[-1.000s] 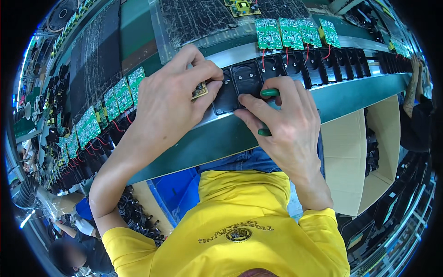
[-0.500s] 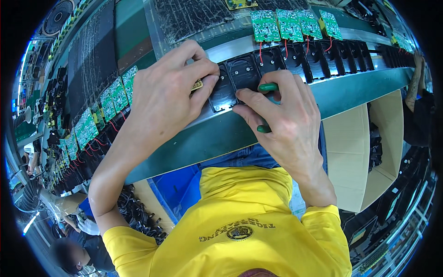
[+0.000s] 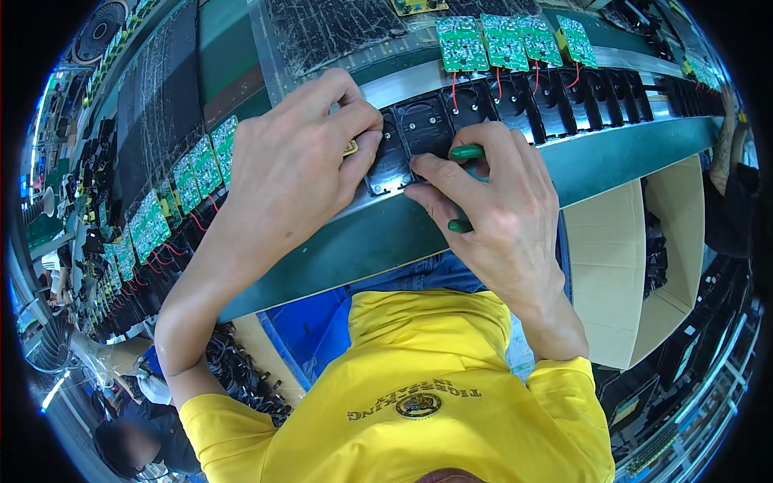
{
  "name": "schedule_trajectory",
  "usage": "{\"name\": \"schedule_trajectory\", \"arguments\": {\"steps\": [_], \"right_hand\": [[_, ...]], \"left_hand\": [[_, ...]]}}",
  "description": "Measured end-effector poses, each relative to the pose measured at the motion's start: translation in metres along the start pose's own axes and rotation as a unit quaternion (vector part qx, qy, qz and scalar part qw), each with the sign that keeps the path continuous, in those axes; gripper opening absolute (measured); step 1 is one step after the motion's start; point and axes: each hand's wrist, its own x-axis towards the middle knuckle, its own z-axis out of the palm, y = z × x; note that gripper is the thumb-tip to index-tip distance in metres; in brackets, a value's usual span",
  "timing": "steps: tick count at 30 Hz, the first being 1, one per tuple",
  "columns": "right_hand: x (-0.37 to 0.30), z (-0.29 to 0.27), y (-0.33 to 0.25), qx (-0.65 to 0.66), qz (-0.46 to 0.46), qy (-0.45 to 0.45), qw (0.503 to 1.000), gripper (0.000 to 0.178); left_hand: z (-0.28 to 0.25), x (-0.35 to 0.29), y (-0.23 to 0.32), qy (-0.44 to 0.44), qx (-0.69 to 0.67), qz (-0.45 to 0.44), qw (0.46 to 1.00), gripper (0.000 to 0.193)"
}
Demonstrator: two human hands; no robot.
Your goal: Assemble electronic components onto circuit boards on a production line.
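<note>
My left hand [image 3: 310, 153] is closed with fingers and thumb bent together over the row of black plastic casings. A small yellow part [image 3: 350, 148] shows beside its fingers; the rest of it is hidden. My right hand [image 3: 499, 197] is closed round a pair of green-handled pliers [image 3: 467, 151], whose jaws I cannot see. Its thumb and forefinger pinch at the near edge of an open black casing [image 3: 423, 129]; what lies between those fingertips is too small to tell. Another open casing [image 3: 390, 161] sits between the two hands.
Green circuit boards [image 3: 507, 42] on red wires stand behind the casings at right; more boards [image 3: 187, 181] line the left. The row rests on a metal rail along the green bench [image 3: 322, 262]. An open cardboard box [image 3: 604, 266] stands at right. Other people work at both sides.
Both hands keep almost the same place and grip. The left fingers have shifted very slightly, and the yellow part shows a little less.
</note>
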Motion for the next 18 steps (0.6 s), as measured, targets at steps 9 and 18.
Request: {"name": "schedule_trajectory", "arguments": {"steps": [9, 18], "right_hand": [[0.002, -0.003, -0.002, -0.008, -0.004, -0.001, 1.000, 0.023], [0.002, -0.003, -0.001, -0.008, -0.003, 0.000, 1.000, 0.021]], "left_hand": [[0.010, 0.006, 0.006, 0.046, -0.002, 0.028, 0.999, 0.007], [-0.004, 0.006, -0.004, -0.040, -0.103, -0.058, 0.992, 0.005]]}}
